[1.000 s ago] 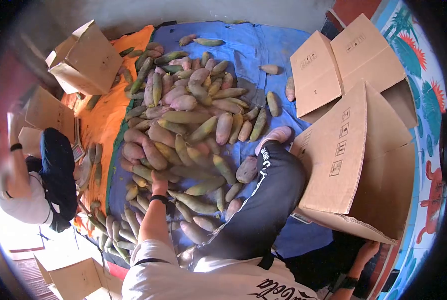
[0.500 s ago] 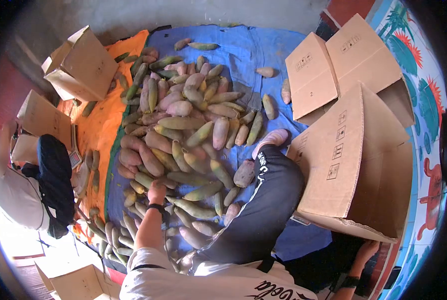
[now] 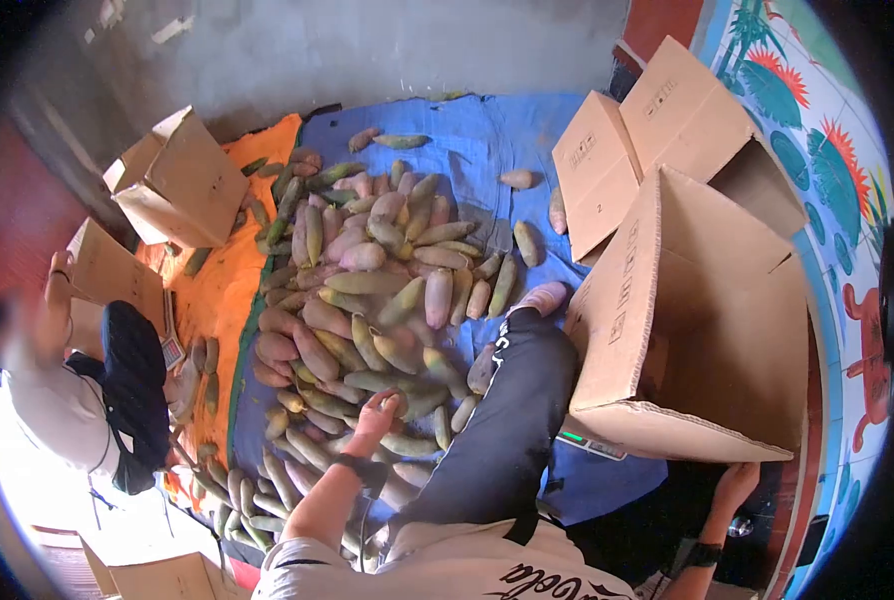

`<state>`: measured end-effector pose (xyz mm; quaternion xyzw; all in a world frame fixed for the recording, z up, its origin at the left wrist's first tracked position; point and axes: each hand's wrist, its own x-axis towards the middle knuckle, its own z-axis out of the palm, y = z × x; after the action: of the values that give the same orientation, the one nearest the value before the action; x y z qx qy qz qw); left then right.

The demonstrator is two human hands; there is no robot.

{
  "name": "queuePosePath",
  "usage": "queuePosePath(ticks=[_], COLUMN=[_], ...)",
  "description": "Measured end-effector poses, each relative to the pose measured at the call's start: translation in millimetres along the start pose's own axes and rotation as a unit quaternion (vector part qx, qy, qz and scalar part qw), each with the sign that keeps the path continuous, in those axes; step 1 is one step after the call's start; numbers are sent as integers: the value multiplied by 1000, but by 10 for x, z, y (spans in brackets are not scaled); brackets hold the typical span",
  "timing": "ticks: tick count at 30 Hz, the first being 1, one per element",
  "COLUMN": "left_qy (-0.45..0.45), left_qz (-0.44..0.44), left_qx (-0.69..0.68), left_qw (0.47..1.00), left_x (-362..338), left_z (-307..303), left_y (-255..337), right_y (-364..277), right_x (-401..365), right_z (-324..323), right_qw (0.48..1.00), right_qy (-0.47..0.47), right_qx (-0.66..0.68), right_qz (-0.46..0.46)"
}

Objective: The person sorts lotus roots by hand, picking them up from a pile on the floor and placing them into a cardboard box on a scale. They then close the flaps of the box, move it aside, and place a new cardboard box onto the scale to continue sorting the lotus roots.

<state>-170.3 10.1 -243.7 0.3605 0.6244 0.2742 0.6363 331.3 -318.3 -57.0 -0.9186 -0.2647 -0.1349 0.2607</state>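
Observation:
My left hand [image 3: 376, 416] is over the lower part of a pile of long green and pinkish root-like vegetables [image 3: 364, 283]. It looks open, fingers loosely bent, with none of the vegetables seen in it. To the right, my right hand [image 3: 735, 485] grips the lower edge of a large open cardboard box [image 3: 607, 330], its fingertips partly hidden by the edge. The box's open side faces me, and its inside shows no vegetables. Under its near corner, a scale [image 3: 589, 446] shows a lit green display. My leg [image 3: 517, 410] stretches between the pile and the box.
Another cardboard box [image 3: 599, 172] stands behind mine. Blue sheeting [image 3: 447, 130] lies under the pile, beside an orange sheet [image 3: 222, 300]. At the left, a co-worker [image 3: 67, 410] sits by a box [image 3: 117, 272], with another box [image 3: 192, 180] farther back.
My left hand has moved right over the pile. The large box appears turned, showing more of its inside, with my right hand still at its edge. The camera view has shifted.

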Motion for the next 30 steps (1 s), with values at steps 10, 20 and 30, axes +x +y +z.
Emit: queuePosePath(ticks=[10,20,30], left_qy=[-137,-145,-154], left_qz=[369,687,720], left_qx=[0,180,249], left_qw=[919,689,630], left_x=[-1223,-2085,-2053], left_z=[917,1618,1829], left_y=[1792,2465,2403], right_y=[-258,-346,-274], right_x=[-64,-66,-85], right_z=[-42,-71,-57], right_qw=[996,996,990], right_qy=[8,23,32], right_qx=[-4,24,-38], right_qz=[-85,-86,-130])
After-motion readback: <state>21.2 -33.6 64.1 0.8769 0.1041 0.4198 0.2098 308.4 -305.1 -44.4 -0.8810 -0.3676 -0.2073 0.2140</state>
